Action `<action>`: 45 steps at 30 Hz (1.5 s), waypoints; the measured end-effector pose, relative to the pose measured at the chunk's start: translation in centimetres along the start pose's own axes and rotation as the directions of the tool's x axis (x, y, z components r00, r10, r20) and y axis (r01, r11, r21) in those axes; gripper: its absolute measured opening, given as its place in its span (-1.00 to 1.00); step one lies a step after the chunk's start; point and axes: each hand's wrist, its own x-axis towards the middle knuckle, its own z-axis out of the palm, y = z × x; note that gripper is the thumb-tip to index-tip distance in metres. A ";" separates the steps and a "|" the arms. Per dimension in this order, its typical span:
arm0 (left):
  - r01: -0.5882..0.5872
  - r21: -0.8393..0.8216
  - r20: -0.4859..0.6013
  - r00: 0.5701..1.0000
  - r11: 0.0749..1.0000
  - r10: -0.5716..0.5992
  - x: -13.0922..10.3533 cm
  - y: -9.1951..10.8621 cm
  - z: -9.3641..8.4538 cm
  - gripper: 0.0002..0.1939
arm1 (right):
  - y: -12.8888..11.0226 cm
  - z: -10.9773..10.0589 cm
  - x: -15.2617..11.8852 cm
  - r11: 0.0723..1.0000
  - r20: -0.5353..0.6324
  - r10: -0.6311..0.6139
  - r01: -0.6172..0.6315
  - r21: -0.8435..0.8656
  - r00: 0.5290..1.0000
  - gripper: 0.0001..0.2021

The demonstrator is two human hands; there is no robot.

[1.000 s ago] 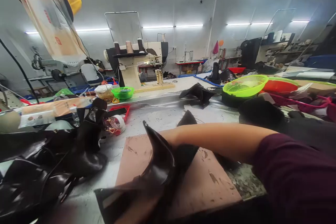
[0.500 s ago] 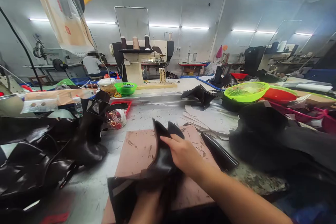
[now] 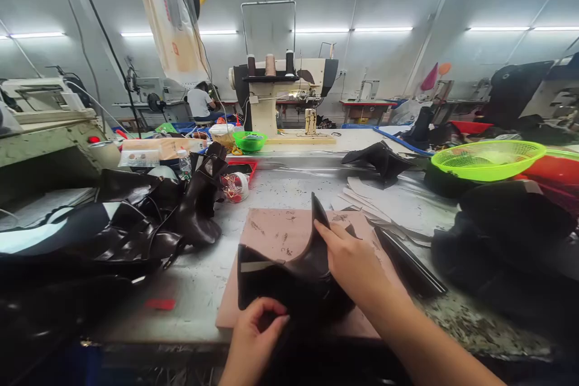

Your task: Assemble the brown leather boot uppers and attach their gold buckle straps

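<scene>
A black leather boot upper [image 3: 289, 280] lies over a worn pink board [image 3: 271, 229], its inside with a pale strip turned toward me. My right hand [image 3: 357, 259] grips its raised far part, the index finger stretched along the edge. At the near edge, my left hand [image 3: 257, 329] has thumb and forefinger curled together in a pinch on the upper. The right hand's thumb is hidden behind the leather. To the right of the board rests a folded black leather piece [image 3: 409, 262] with light lines along it.
Finished-looking black boots [image 3: 199, 205] and leather pieces heap at the left. Dark material [image 3: 502, 241] is piled on the right, near a yellow-green mesh basket [image 3: 488, 160]. Pale sheets [image 3: 375, 202] lie behind the board. A sewing machine [image 3: 266, 102] stands beyond; a person [image 3: 199, 102] sits far back.
The view has swung left, so everything sits further right. My left hand, formerly mostly covered by the upper, now shows pinching its near edge. The upper has opened toward me; my right hand keeps its grip.
</scene>
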 end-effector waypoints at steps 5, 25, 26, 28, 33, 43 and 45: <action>-0.066 -0.062 -0.100 0.993 0.996 0.059 -0.7 -2.2 -0.6 -0.91 | 0.0 0.1 0.1 1.000 0.050 0.028 -0.028 -0.001 0.998 -0.44; -0.537 0.125 0.223 0.834 0.834 0.504 -0.3 2.0 -7.1 -0.62 | -4.7 -0.5 -2.3 0.514 -0.177 -0.736 0.710 0.482 0.653 -0.89; -0.586 0.101 0.290 0.791 0.804 0.539 0.2 3.9 -7.8 -0.60 | -4.1 -1.1 -2.3 0.485 -0.299 -0.662 0.697 0.528 0.687 -0.88; -0.666 0.087 0.381 0.709 0.741 0.593 1.3 8.0 -8.5 -0.61 | -2.8 -2.3 -2.6 0.429 -0.471 -0.501 0.681 0.594 0.726 -0.88; -0.809 0.306 0.751 0.529 0.502 0.395 4.1 17.7 -6.1 -0.67 | 0.6 -4.6 -4.8 0.404 -0.477 -0.329 0.578 0.709 0.815 -0.80; -0.939 0.285 0.928 0.320 0.194 0.190 5.2 23.6 3.6 -0.83 | 7.5 -8.8 -8.2 0.719 -0.348 -0.389 0.517 0.465 0.853 -0.95; -0.941 0.298 0.936 0.321 0.157 0.147 5.0 24.1 5.0 -0.86 | 8.6 -8.9 -8.7 0.779 -0.364 -0.321 0.462 0.424 0.875 -0.94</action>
